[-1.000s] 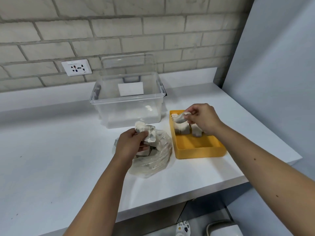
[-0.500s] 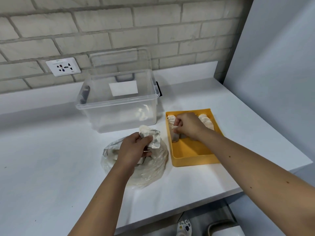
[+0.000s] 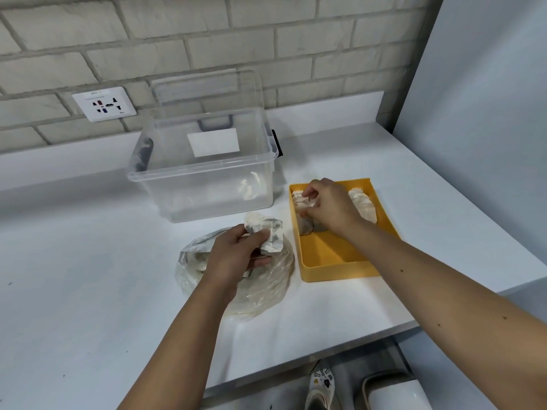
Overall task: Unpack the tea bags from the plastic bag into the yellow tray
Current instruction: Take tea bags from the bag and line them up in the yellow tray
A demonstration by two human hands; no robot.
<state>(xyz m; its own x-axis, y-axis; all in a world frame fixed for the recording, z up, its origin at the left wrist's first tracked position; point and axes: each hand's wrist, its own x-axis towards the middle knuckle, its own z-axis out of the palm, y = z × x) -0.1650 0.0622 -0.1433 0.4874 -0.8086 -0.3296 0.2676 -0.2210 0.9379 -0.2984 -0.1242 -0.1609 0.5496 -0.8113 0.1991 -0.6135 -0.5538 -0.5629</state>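
Left hand [image 3: 236, 255] rested on the mouth of the plastic bag [image 3: 266, 291], thumb and curled fingers pinching a clump of tea bags [image 3: 266, 235] that stuck up just above the bag. More pale packets showed through the crinkled film under the palm. The plastic bag lay on the white counter [image 3: 88, 276], just beside the near left corner of the yellow tray [image 3: 334, 273].

Right hand [image 3: 328, 205] reached into the far end of the tray with its fingers curled down over a white tea bag [image 3: 299, 199] by the tray's left wall. Fingertips and thumb touched it, but I could not tell whether they gripped it or only rested on it. A darker tea bag [image 3: 305, 229] lay just below the thumb, and a larger pale one [image 3: 365, 205] sat on the other side of the hand, near the right wall. The near half of the tray showed bare yellow floor.

Behind the plastic bag stood a clear storage bin [image 3: 207, 190] with a white label [image 3: 213, 142] on its back wall, its lid [image 3: 207, 90] propped against the brick wall [image 3: 296, 39]. A wall socket [image 3: 104, 104] sat to the left of the lid. Below the counter's edge a patterned shoe [image 3: 321, 383] was visible.
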